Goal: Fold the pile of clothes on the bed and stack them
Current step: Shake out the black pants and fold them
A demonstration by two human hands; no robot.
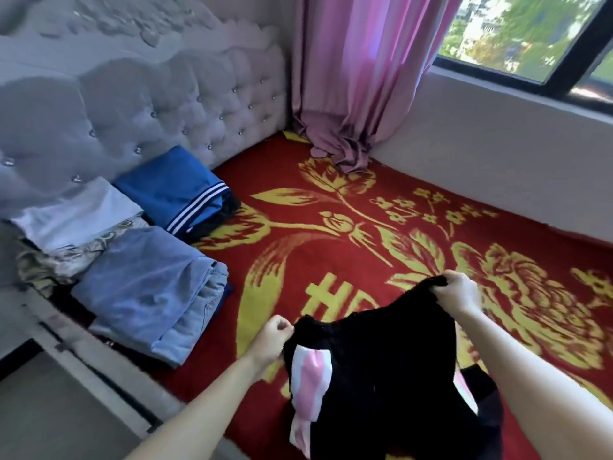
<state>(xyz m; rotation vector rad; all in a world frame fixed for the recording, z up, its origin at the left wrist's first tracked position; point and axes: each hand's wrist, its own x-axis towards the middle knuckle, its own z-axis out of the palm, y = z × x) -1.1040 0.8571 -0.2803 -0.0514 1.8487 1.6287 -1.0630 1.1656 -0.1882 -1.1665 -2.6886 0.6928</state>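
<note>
Our left hand (273, 338) and right hand (459, 292) each pinch a top corner of the black garment (381, 370), holding it up above the red bed cover (331, 260); folded clothes (149, 283) lie stacked beside the headboard (132, 104).

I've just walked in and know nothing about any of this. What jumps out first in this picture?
Most striking is the red bedspread with its big yellow flowers, filling the middle of the view. In front of it, the left hand and the right hand hold up a black garment with pink-and-white stripes by its top edge. To the left, folded clothes lie against the tufted headboard, and a pink curtain hangs at the back.
</note>
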